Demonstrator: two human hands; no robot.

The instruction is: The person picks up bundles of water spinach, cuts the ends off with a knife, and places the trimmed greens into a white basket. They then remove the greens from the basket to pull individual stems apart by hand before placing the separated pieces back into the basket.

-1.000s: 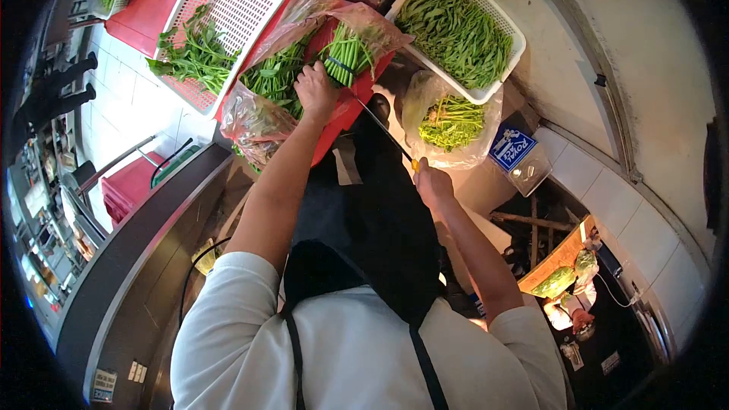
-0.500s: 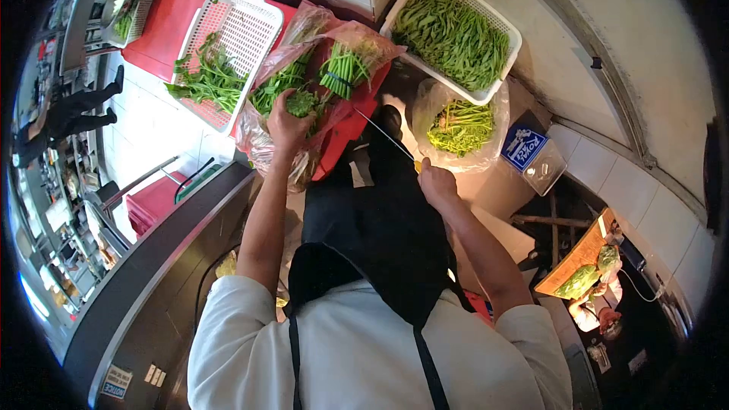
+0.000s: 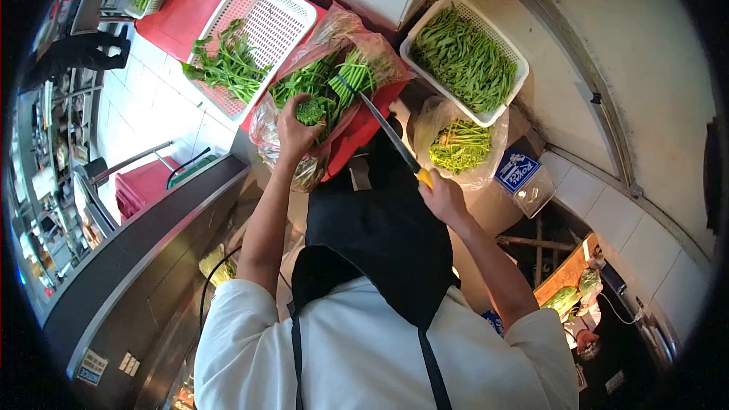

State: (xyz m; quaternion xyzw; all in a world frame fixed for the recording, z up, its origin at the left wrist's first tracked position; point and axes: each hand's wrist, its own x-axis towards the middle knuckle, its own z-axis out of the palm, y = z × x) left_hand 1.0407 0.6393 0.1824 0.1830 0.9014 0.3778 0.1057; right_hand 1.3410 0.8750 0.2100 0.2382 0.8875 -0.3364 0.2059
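My right hand (image 3: pixel 443 196) is closed round the yellow handle of a long knife (image 3: pixel 391 133). The blade slants up and left, its tip at or very near the dark band on a bundle of green stems (image 3: pixel 354 76). I cannot tell whether it touches the band. My left hand (image 3: pixel 298 129) curls round a bunch of leafy greens (image 3: pixel 310 111), whose cut end faces the knife side. Both bunches lie in an opened clear pinkish plastic bag (image 3: pixel 267 133) on a red surface (image 3: pixel 357 137).
Left of the bag stands a white basket (image 3: pixel 285 11) with loose greens. Another white basket (image 3: pixel 521 68), full of leafy greens, is at the right, above a plastic bag of yellow-green stems (image 3: pixel 460 148). A dark-edged counter (image 3: pixel 163 216) runs along my left; a person works at lower right.
The knife has swung so its flat shows, and its tip has risen to the banded bundle. My left hand keeps its hold on the greens. The whole view has shifted slightly.
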